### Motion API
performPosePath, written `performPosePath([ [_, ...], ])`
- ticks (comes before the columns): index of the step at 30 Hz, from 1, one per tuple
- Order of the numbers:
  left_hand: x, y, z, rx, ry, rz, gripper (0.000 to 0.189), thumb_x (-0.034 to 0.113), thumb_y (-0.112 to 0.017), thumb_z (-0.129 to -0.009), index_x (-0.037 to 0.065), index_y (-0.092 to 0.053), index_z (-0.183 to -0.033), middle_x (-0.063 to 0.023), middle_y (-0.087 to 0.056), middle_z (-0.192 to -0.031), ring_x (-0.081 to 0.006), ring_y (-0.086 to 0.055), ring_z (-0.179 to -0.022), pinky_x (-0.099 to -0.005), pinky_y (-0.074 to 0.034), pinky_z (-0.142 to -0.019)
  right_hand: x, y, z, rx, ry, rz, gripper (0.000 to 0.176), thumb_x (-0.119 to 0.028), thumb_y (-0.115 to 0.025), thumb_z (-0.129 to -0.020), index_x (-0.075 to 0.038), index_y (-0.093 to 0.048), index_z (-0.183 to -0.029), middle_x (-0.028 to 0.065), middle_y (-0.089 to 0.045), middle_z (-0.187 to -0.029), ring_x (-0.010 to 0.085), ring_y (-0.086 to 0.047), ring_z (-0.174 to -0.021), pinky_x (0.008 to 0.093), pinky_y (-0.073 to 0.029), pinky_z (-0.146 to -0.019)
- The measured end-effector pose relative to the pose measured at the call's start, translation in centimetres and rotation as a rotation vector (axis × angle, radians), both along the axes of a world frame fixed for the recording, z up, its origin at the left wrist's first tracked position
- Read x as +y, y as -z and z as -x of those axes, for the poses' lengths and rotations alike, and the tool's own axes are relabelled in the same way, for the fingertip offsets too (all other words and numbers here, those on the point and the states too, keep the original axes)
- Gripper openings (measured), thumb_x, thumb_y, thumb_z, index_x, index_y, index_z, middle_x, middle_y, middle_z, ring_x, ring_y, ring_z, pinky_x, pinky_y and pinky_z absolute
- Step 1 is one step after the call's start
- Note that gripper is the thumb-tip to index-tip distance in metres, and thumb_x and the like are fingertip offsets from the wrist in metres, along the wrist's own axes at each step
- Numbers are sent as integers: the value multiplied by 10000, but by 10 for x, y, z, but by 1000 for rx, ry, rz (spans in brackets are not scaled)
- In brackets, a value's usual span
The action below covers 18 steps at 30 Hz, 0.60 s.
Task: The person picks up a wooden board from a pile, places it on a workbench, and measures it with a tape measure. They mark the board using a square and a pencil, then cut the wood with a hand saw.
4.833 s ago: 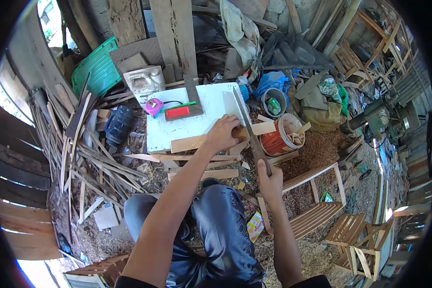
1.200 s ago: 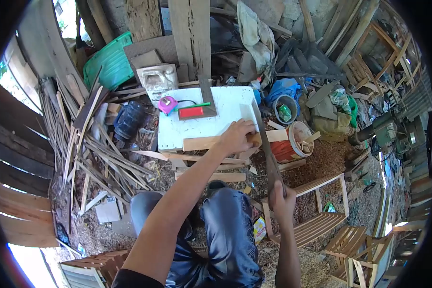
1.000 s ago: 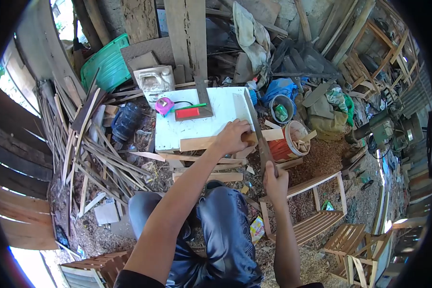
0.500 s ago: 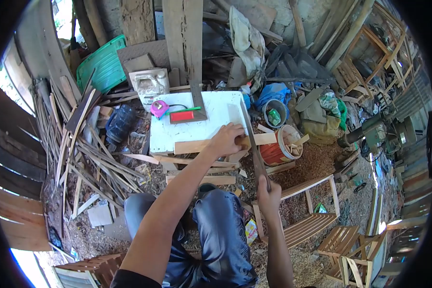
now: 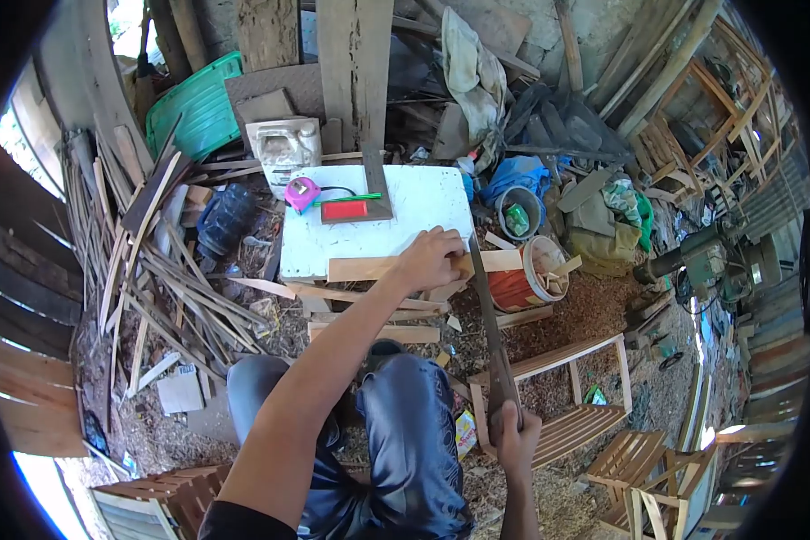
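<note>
A light wooden strip [image 5: 360, 269] lies along the front edge of the white work table [image 5: 432, 193] and sticks out past its right edge. My left hand [image 5: 430, 259] grips the strip near the table's right corner, fingers curled over it. The handle of a handsaw [image 5: 493, 346] is in my closed right hand [image 5: 516, 439], low and right of my knees. Its long blade points up and crosses the strip just right of my left hand. On the table are a pink tape measure [image 5: 301, 192], a square [image 5: 378, 184], a green pencil [image 5: 360, 197] and a red block [image 5: 344, 211].
A red bucket [image 5: 506, 288] of wood scraps stands under the strip's right end, with a grey bucket [image 5: 518, 212] behind. Slatted wooden frames [image 5: 571, 432] lie at the lower right. Thin sticks [image 5: 166, 279] are piled at the left. A machine [image 5: 720, 261] stands at the right.
My right hand has drawn the saw down and toward me, so less of the blade reaches above the strip. My left hand keeps its hold. The view has shifted slightly.
</note>
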<state>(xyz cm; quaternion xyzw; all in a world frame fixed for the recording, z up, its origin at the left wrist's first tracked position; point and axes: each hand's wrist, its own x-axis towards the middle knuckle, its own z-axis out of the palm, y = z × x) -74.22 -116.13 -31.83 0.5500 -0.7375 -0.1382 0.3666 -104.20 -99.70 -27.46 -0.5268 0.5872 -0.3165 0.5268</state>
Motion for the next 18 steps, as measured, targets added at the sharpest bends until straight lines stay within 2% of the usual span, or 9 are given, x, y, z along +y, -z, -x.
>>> performPosePath([
  [5, -7, 5, 1, -34, 4, 41, 331, 268, -784, -675, 47, -582, -817, -60, -568, -892, -279, -527, -905, -398, -434, -798, -89, 15, -65, -37, -66, 170, 467, -295, -543, -960, -27, -481, -581, -52, -406, -515, 45, -357, -500, 280, -273, -452],
  [7, -4, 4, 0, -39, -27, 7, 259, 152, -729, -634, 58, -603, -840, -56, -563, -909, -278, -538, -926, -403, -442, -817, -108, 13, -80, -58, -83, 212, 471, -294, -539, -960, -25, -475, -579, -50, -402, -514, 51, -354, -497, 286, -275, -453],
  [9, 2, -2, 1, -47, -33, -14, 262, 158, -733, -635, 58, -603, -840, -56, -562, -908, -277, -537, -926, -403, -442, -817, -114, 14, -84, -50, -110, 188, 467, -287, -530, -962, -17, -472, -585, -48, -394, -517, 59, -350, -502, 294, -277, -458],
  [12, -1, -6, 3, -27, -32, -32, 292, 206, -758, -653, 52, -591, -836, -60, -563, -911, -280, -533, -922, -403, -439, -813, -86, 18, -63, -24, -97, 225, 472, -299, -539, -961, -8, -478, -595, -46, -391, -522, 60, -347, -512, 298, -272, -458],
  [14, 1, -3, 1, -12, -37, -44, 327, 248, -779, -671, 46, -579, -832, -64, -564, -915, -283, -530, -917, -402, -435, -808, -48, 6, -39, 98, -77, 149, 471, -309, -550, -961, -4, -494, -606, -47, -399, -534, 52, -358, -520, 290, -271, -456],
  [18, 1, 0, 1, -9, -30, -60, 330, 260, -775, -677, 58, -602, -872, -49, -572, -931, -276, -526, -946, -407, -422, -850, 3, 2, -2, 88, -31, 47, 468, -321, -562, -957, -10, -508, -612, -53, -414, -547, 46, -369, -522, 278, -270, -450],
])
